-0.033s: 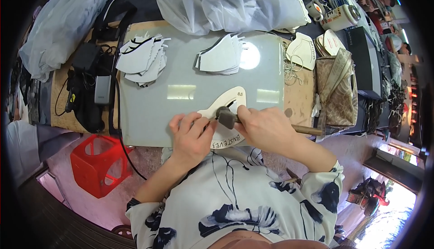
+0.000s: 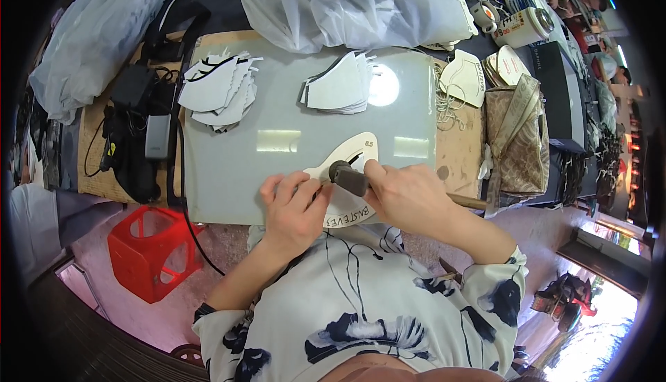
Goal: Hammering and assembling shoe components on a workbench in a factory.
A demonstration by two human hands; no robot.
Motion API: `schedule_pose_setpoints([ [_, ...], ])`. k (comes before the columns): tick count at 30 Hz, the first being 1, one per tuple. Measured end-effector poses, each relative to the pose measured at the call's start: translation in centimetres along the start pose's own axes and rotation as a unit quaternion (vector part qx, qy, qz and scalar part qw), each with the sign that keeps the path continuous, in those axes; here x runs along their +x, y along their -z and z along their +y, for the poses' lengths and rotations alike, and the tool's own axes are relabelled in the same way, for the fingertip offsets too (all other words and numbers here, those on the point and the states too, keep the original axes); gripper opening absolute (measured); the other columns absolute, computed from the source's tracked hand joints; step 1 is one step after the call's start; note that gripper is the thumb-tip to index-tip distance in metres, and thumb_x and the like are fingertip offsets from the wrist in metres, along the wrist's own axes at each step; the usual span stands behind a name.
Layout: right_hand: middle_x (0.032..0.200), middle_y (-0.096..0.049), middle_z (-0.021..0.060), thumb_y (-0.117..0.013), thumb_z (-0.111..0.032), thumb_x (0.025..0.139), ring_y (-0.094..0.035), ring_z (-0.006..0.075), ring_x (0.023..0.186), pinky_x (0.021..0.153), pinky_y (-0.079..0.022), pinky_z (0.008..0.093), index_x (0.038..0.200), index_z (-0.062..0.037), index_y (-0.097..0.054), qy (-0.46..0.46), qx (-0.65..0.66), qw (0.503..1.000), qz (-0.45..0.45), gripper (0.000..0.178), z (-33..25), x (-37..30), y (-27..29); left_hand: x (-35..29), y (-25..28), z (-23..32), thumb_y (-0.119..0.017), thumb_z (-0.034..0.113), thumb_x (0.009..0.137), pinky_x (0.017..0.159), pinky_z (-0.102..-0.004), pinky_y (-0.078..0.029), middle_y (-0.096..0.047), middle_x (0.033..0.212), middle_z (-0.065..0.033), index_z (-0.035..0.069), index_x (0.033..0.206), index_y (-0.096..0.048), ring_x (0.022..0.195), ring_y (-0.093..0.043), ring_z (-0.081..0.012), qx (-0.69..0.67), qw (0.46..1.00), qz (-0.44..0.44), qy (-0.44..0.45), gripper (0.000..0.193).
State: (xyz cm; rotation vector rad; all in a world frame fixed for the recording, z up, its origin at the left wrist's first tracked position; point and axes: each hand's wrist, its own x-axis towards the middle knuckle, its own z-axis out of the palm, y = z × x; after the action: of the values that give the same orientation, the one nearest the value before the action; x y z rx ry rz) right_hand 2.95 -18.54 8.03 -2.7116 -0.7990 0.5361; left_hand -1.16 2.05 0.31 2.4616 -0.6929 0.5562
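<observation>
A cream card pattern (image 2: 347, 147) with dark handwriting lies at the near edge of the grey work surface, a white shaped piece on it. My left hand (image 2: 295, 208) is closed over the pattern's left edge, fingers bent and fingertips pressing on it; what lies under them is hidden. From the right, my right hand (image 2: 409, 194) grips a hammer, its fingers wrapped around the wooden handle. The dark hammer head (image 2: 349, 178) is over the middle of the pattern, close to my left fingertips. I cannot tell whether it touches.
Two stacks of white cut pieces, a left stack (image 2: 215, 90) and a middle stack (image 2: 340, 87), lie farther back. Behind them is a large plastic bag (image 2: 347, 7). A patterned bag (image 2: 517, 139) stands right. Left are a grey box (image 2: 158, 137), a black cable and a red stool (image 2: 152, 253).
The hammer head has tilted and shifted slightly, and the handle's end has dropped out of clear sight. My left hand and the pattern stay in place.
</observation>
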Motion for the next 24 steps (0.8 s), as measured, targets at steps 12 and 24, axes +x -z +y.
schedule_pose_setpoints([
  [12, 0.054, -0.058, 0.0104, -0.063, -0.027, 0.09, -0.06, 0.0314, 0.048, 0.045, -0.044, 0.042, 0.085, -0.0029, -0.049, 0.021, 0.005, 1.0, 0.019, 0.028, 0.2, 0.2, -0.7, -0.9, 0.3, -0.2, -0.071, 0.012, 0.074, 0.09, -0.0403, -0.034, -0.062, 0.092, 0.0005, 0.008, 0.086, -0.069, 0.093, -0.059, -0.0177, 0.014, 1.0, 0.022, -0.012, 0.012],
  [24, 0.055, -0.058, 0.0118, -0.066, -0.023, 0.086, -0.06, 0.033, 0.05, 0.046, -0.045, 0.0435, 0.085, -0.0021, -0.05, 0.067, 0.009, 0.996, -0.052, 0.027, 1.3, 1.2, -0.6, -1.4, 1.1, -0.6, -0.074, 0.009, 0.071, 0.086, -0.0405, -0.037, -0.062, 0.095, -0.0016, 0.005, 0.091, -0.071, 0.092, -0.057, -0.0234, 0.006, 1.0, 0.026, 0.002, 0.021],
])
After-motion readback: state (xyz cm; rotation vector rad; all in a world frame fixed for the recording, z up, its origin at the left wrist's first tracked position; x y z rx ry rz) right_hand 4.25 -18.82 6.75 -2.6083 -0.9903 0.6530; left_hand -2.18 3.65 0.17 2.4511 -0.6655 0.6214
